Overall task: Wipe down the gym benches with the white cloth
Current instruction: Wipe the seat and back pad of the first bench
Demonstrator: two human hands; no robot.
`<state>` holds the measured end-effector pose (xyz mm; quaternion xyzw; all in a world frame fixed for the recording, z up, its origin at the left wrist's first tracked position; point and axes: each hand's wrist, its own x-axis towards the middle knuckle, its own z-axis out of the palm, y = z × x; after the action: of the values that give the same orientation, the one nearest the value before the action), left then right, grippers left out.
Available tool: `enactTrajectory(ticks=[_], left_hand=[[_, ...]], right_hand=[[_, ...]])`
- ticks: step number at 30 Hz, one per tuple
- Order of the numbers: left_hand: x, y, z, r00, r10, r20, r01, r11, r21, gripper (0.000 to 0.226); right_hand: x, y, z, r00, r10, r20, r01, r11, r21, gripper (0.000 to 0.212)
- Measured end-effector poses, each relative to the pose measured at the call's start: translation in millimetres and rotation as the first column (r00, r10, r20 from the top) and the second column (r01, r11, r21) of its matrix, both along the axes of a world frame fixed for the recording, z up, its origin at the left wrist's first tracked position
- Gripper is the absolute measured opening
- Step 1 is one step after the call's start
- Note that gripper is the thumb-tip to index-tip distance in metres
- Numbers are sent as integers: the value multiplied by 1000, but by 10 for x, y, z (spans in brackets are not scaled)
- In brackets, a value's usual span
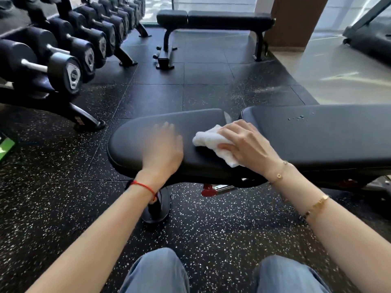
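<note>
A black padded gym bench lies across the view in two pads: the seat pad [131, 142] on the left and the long back pad [317, 136] on the right, with a gap between them. My right hand [247, 142] grips a crumpled white cloth [211, 141] and presses it on the seat pad near the gap. My left hand [164, 149], blurred, lies flat on the seat pad just left of the cloth, fingers straight. A few water drops [299, 117] sit on the back pad.
A dumbbell rack [63, 60] runs along the left. A second black bench [215, 20] stands at the back by the window. A treadmill [368, 37] is at the far right. Speckled rubber floor [211, 229] lies between the bench and my knees.
</note>
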<state>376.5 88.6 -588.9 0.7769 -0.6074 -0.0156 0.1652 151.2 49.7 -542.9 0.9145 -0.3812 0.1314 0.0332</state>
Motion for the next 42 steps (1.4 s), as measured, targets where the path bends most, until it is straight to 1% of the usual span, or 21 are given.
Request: enactTrajectory(ticks=[3,5,6,7,9,11,14,16,20,21,23,26,28,30,32,34,36,37,39,41,42], left_hand=[[-580,-181,6,997,-60,-47,61,998,3,53],[-865,-314,-4,997,-53,-48,53,999,6,53],[-946,-364,-15,999,-41,-30,42,999,13,54],[-986,-402,-31,1000,-28,-14,28,999,15,55],[-985,-435,-58,1000,-3,-5,3,1000,-3,55],[-969,-428,-69,1000,11,-2,-11,1000,-19,54],[-979,-422,-55,1000,25,16,-25,999,-28,53],[-988,-413,-42,999,33,17,-32,999,-26,52],[-972,-399,-19,1000,26,2,-26,1000,-17,51],[-971,-392,-14,1000,23,-2,-23,1000,-13,51],[-985,-381,-2,1000,19,-10,-19,1000,-1,51],[-1035,-372,37,1000,13,9,-13,1000,19,51],[-1077,-380,73,1000,-4,20,4,1000,11,50],[-1143,-422,107,1000,-16,-18,15,1000,-19,49],[-1236,-494,114,999,-21,-50,19,999,-42,48],[-1341,-582,84,999,-25,-44,24,999,-39,49],[-1429,-634,27,1000,-27,-10,26,1000,-17,51],[-1453,-647,-4,1000,-22,13,22,1000,-14,52],[-1466,-650,-42,999,-15,33,16,1000,-20,54],[-1458,-642,-58,1000,-14,22,15,999,-36,54],[-1450,-635,-61,1000,-14,18,15,999,-45,53]], right_hand=[[-480,-78,76,994,-107,-19,103,983,-149,28],[-787,-164,51,987,-162,7,161,969,-185,31],[-904,-209,11,983,-185,3,184,973,-137,33],[-989,-253,-42,977,-214,0,214,976,-33,38],[-1090,-392,-157,966,-259,-5,255,947,198,52],[-1120,-608,-217,973,-222,-57,229,938,261,61],[-1012,-938,-183,973,-205,-107,229,923,308,65],[-933,-993,-185,973,-197,-117,224,927,301,65],[-1107,-607,-291,998,-29,-54,42,968,248,65],[-1235,-540,-319,999,-16,-38,25,968,250,66],[-1504,-613,-333,996,-83,-39,91,964,250,69],[-1630,-1013,-276,955,-273,-115,294,923,248,68],[-1430,-1207,-219,949,-288,-126,311,915,257,65],[-1188,-1230,-199,968,-230,-102,250,927,279,63],[-1121,-1089,-230,985,-153,-83,170,946,277,65],[-1271,-859,-279,995,-80,-51,91,964,249,67],[-1525,-690,-321,997,-69,-24,73,970,232,71],[-1653,-711,-321,995,-101,-22,103,966,237,72],[-1811,-939,-291,973,-225,-50,230,942,243,70],[-1739,-1247,-240,938,-331,-98,345,913,219,67],[-1602,-1370,-216,935,-340,-104,355,908,224,66]])
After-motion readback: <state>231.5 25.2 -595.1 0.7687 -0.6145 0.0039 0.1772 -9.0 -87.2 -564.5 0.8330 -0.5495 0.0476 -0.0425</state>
